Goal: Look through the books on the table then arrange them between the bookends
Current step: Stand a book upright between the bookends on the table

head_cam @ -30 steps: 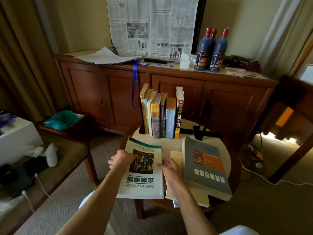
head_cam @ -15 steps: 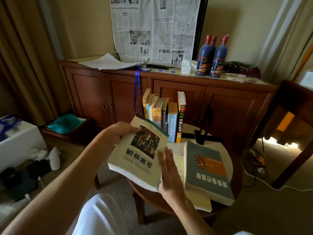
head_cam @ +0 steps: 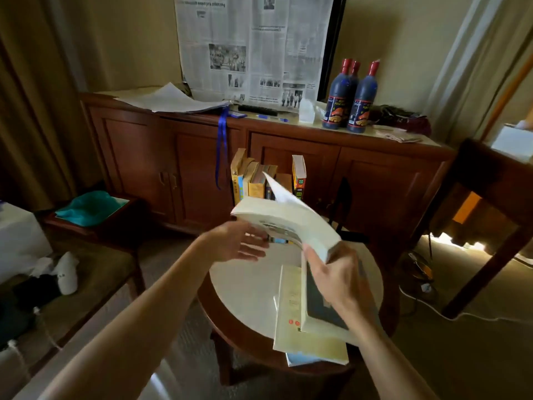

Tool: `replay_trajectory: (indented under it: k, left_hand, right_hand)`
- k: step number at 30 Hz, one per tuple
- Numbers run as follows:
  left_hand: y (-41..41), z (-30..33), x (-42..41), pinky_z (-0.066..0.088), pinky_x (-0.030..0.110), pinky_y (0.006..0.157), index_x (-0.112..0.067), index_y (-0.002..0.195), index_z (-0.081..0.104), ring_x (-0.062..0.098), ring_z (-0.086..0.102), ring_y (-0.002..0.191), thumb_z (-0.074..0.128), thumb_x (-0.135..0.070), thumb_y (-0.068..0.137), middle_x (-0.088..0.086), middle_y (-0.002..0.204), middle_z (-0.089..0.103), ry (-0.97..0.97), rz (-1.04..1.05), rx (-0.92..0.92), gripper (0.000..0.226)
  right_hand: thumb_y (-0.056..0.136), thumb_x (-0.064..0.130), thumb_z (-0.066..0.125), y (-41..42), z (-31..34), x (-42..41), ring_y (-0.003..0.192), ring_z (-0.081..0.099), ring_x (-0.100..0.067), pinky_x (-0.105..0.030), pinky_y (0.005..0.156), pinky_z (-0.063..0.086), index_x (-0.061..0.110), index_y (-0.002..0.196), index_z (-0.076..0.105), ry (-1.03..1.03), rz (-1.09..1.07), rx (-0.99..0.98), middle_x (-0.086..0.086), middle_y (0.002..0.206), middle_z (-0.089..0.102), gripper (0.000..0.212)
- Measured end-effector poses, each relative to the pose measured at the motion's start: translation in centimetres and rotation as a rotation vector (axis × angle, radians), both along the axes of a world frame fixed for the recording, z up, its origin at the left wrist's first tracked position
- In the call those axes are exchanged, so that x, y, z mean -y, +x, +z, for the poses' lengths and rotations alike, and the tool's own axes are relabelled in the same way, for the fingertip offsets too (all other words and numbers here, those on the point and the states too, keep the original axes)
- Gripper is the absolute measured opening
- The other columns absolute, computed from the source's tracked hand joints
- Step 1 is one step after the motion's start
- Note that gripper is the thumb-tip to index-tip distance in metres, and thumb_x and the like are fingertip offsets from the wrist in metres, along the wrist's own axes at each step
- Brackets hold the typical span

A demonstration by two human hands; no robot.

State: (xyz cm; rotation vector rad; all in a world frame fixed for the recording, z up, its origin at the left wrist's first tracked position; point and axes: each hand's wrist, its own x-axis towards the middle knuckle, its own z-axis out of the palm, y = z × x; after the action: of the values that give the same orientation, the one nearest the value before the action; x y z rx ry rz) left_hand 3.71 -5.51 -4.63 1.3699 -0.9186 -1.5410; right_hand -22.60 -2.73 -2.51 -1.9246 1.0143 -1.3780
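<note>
Pages of the thick white paperback book [head_cam: 288,223] fan loose above the round white-topped table [head_cam: 245,287], pinched only at one corner by my right hand [head_cam: 337,275], my left hand [head_cam: 239,241] open beneath, so it could slip onto the flat stacked books [head_cam: 305,330] near the front edge.

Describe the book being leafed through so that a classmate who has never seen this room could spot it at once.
Start at the round table before the wooden sideboard. Above it, both hands hold a thick cream-edged paperback. Unlike its neighbours, standing in a row or stacked flat, it is airborne with a page lifting.

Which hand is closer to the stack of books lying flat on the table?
The right hand: it is directly over the stack of flat books, gripping the raised book. The left hand is off to the stack's left.
</note>
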Motion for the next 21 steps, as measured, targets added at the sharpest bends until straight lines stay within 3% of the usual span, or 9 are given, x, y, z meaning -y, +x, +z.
replay_trajectory:
  k: [2,4,6,8,10,15,17,19,21]
  left_hand:
    - [-1.8,-2.1,0.9,0.053,0.036,0.087,-0.007,0.126,0.060,0.025,0.065,0.100,0.058,-0.054,0.095,0.008,0.119,0.067,0.006,0.101,0.329,0.056]
    - [-3.4,-5.7,1.6,0.039,0.040,0.108,-0.015,0.140,0.048,0.028,0.051,0.128,0.048,-0.059,0.098,0.007,0.143,0.051,0.047,0.102,0.685,0.061]
    - [-4.0,-9.7,1.5,0.013,0.051,0.123,-0.017,0.156,0.025,0.033,0.017,0.151,0.036,-0.063,0.098,0.013,0.165,0.020,0.088,0.060,1.031,0.074]
    - [-5.0,-12.8,0.8,-0.013,0.052,0.122,-0.022,0.161,0.006,0.032,-0.013,0.154,0.027,-0.067,0.098,0.013,0.168,-0.009,0.024,0.062,1.238,0.080]
    - [-5.9,-14.1,0.0,-0.019,0.051,0.121,-0.024,0.161,0.000,0.030,-0.022,0.152,0.019,-0.071,0.096,0.012,0.167,-0.018,-0.050,0.086,1.313,0.082]
    - [-5.6,-14.3,0.4,-0.015,0.050,0.123,-0.028,0.161,0.002,0.027,-0.021,0.153,0.017,-0.073,0.094,0.010,0.167,-0.016,-0.077,0.117,1.357,0.082]
    - [-5.6,-14.5,0.4,-0.016,0.050,0.122,-0.028,0.161,0.003,0.027,-0.021,0.153,0.019,-0.072,0.094,0.010,0.168,-0.016,-0.080,0.137,1.370,0.081]
    - [-5.6,-14.6,0.5,-0.017,0.050,0.122,-0.028,0.161,0.002,0.027,-0.022,0.152,0.019,-0.072,0.094,0.010,0.167,-0.017,-0.082,0.145,1.375,0.082]
    - [-5.5,-14.5,0.6,-0.019,0.049,0.121,-0.028,0.161,0.000,0.026,-0.026,0.151,0.018,-0.072,0.094,0.010,0.166,-0.021,-0.088,0.148,1.371,0.082]
  right_hand:
    - [0.085,0.017,0.079,-1.1,0.1,0.8,0.069,0.067,0.003,-0.007,0.050,0.048,0.013,0.100,0.070,0.151,-0.114,0.106,0.004,0.085,0.069,0.018]
    - [0.084,0.017,0.079,-2.0,0.2,1.9,0.078,0.068,0.002,-0.014,0.056,0.056,0.013,0.106,0.068,0.213,-0.176,0.190,0.003,0.093,0.070,0.025]
    - [0.085,0.008,0.076,-2.3,0.7,2.8,0.080,0.070,0.005,-0.014,0.060,0.057,0.009,0.111,0.066,0.232,-0.182,0.286,0.006,0.099,0.069,0.028]
    - [0.087,0.003,0.073,-2.5,1.0,4.0,0.078,0.067,0.015,-0.011,0.061,0.055,0.011,0.112,0.063,0.235,-0.208,0.318,0.011,0.100,0.066,0.028]
    - [0.088,0.004,0.072,-2.3,1.4,5.6,0.081,0.066,0.015,-0.010,0.063,0.055,0.017,0.113,0.063,0.239,-0.227,0.379,0.013,0.104,0.065,0.030]
    - [0.088,0.001,0.071,-0.2,2.0,10.2,0.080,0.066,0.012,-0.014,0.066,0.056,0.041,0.097,0.054,0.257,-0.254,0.472,0.023,0.101,0.062,0.044]
    - [0.088,0.000,0.070,1.3,1.6,12.5,0.081,0.066,0.010,-0.013,0.065,0.056,0.038,0.099,0.057,0.265,-0.266,0.469,0.018,0.104,0.064,0.042]
    - [0.088,0.001,0.071,2.8,0.6,14.9,0.092,0.066,0.001,-0.011,0.064,0.055,0.022,0.113,0.062,0.283,-0.287,0.458,0.009,0.113,0.064,0.034]
    - [0.088,0.002,0.071,4.3,-0.5,17.3,0.101,0.063,-0.007,-0.012,0.066,0.056,0.007,0.127,0.059,0.295,-0.298,0.416,0.000,0.121,0.065,0.041]
